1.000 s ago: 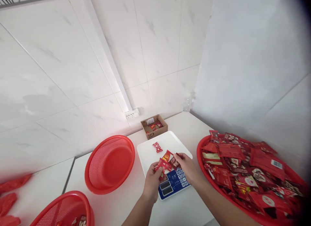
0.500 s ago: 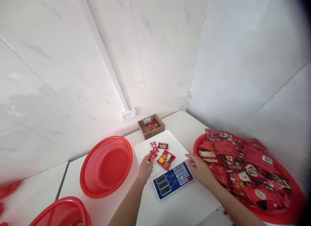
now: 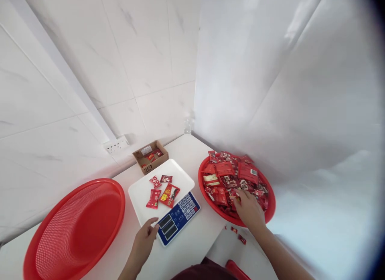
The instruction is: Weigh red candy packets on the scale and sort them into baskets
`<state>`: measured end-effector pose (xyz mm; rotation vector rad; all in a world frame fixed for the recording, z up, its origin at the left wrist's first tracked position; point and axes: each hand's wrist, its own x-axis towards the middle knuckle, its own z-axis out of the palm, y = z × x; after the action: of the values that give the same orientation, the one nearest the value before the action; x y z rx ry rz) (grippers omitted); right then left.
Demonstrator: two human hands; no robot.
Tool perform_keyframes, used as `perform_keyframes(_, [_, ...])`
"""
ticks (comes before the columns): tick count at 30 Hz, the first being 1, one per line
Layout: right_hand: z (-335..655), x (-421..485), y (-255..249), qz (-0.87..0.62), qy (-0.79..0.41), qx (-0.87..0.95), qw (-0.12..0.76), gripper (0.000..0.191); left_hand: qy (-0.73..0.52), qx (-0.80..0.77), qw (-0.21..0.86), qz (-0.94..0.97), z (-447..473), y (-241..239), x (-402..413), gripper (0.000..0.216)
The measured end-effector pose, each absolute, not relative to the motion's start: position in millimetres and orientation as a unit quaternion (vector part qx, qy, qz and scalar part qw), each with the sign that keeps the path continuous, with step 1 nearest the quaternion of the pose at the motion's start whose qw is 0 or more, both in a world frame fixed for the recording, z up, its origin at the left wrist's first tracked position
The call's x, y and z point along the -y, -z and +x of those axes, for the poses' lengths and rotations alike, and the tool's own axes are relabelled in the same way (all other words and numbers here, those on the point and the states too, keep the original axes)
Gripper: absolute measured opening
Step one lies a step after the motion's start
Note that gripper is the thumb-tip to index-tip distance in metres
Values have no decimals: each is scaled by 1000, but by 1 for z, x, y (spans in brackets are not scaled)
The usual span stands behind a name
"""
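My left hand (image 3: 143, 240) hangs by the near left corner of the digital scale's blue panel (image 3: 177, 220), thumb and fingers apart with nothing in them. On the scale's white tray (image 3: 137, 193) lie a large red and yellow snack packet (image 3: 169, 195), a red packet (image 3: 153, 198), a spotted red packet (image 3: 155, 181) and a dark red packet (image 3: 166, 178). At the right, my right hand (image 3: 250, 211) reaches over the near side of a red basket (image 3: 272, 210) heaped with red packets. Its thumb and index finger are apart, touching the heap; the other fingertips are partly hidden.
Behind the scale sits a small cardboard box (image 3: 150, 166) with several packets. An empty red mesh basket (image 3: 116, 212) stands at the left. A clear bottle (image 3: 188, 125) is in the wall corner. Several small packets (image 3: 242, 239) lie below the table's right edge.
My left hand has let go of the red packet on the tray and drawn back toward me. My right hand has moved from the keypad to the full basket. The view has turned right.
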<state>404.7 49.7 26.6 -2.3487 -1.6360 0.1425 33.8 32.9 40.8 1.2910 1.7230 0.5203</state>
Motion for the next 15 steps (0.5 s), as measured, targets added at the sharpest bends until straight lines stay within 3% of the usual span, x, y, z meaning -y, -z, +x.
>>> perform_keyframes(4, [407, -59, -40, -844, -22, 535, 34, 44, -186, -707, 465, 500, 33, -36, -15, 68])
perform_keyframes(7, [405, -64, -42, -849, -25, 528, 7, 45, -187, -708, 470, 493, 33, -35, -10, 71])
perform_keyframes(11, [416, -66, -37, -845, -47, 531, 43, 42, -206, -702, 472, 492, 36, -34, -6, 60])
perform_keyframes(15, [426, -67, -42, -805, -98, 566, 150, 31, -227, -691, 477, 493, 39, -34, -4, 45])
